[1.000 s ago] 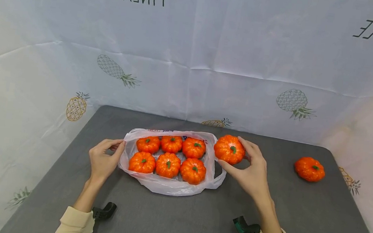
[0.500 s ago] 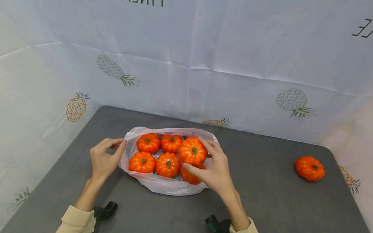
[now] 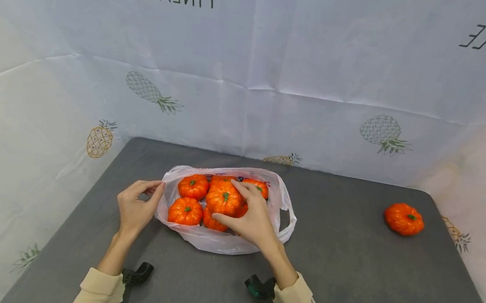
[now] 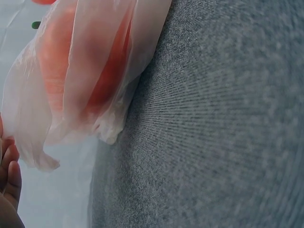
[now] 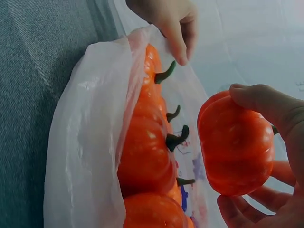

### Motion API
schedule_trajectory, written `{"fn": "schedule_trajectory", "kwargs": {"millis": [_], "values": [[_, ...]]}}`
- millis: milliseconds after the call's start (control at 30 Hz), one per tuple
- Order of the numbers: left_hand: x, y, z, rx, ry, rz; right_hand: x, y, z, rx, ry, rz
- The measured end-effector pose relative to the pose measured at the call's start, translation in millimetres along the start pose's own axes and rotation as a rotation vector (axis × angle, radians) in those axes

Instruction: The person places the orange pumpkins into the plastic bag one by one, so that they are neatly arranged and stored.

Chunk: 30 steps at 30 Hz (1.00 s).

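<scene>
A white plastic bag [image 3: 215, 243] lies open on the table with several small orange pumpkins inside, among them a front-left pumpkin [image 3: 185, 211]. My left hand [image 3: 137, 204] pinches the bag's left rim between thumb and fingers. In the right wrist view that left hand [image 5: 166, 21] shows at the bag's far end. Over the bag's middle, my right hand [image 3: 254, 217] grips another pumpkin [image 3: 224, 197] with thumb and fingers spread round its side. The right wrist view shows this held pumpkin [image 5: 235, 145] above the others, partly covering some of them in the head view.
One more pumpkin [image 3: 404, 219] sits alone at the right on the dark grey table [image 3: 347, 261]. The bag's handle loop [image 3: 290, 220] sticks out on its right. A white cloth [image 3: 252, 63] printed with pineapples hangs behind the table.
My right hand has carried its pumpkin leftward, from the bag's right edge to over its middle. The left hand stays at the left rim.
</scene>
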<state>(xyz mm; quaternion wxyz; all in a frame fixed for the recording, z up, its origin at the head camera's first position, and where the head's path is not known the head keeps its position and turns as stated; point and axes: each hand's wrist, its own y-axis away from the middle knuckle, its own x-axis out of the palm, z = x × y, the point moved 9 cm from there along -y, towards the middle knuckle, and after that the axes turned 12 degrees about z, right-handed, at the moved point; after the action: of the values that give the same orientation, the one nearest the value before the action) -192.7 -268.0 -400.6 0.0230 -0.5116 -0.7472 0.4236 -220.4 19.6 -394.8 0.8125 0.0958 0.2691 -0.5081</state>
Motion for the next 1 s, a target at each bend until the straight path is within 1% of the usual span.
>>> {"fn": "schedule_trajectory", "kwargs": {"millis": [67,300,467,600,733,900,1000], "values": [[0.2,0.2,0.7,-0.009,0.006,0.004,6.2,-3.5,1.6,-0.006,-0.001,0.017],[-0.2,-0.1,-3.4,0.032,-0.024,-0.024,23.0,-15.2,6.3,-0.001,-0.023,0.052],[0.1,-0.3,-7.0,0.039,-0.035,-0.034,32.6,-22.7,7.5,0.001,-0.024,0.076],[0.2,-1.1,-9.4,0.039,-0.037,-0.031,39.2,-27.7,4.6,0.025,-0.006,0.089],[0.1,-1.7,-9.5,0.034,-0.034,-0.029,41.9,-32.3,2.8,0.038,0.007,0.084],[0.3,-1.5,-10.4,0.034,-0.033,-0.035,41.4,-37.0,5.1,0.028,0.024,0.066],[0.5,-1.5,-10.2,0.034,-0.035,-0.036,41.8,-40.1,4.2,0.041,0.034,0.063]]}}
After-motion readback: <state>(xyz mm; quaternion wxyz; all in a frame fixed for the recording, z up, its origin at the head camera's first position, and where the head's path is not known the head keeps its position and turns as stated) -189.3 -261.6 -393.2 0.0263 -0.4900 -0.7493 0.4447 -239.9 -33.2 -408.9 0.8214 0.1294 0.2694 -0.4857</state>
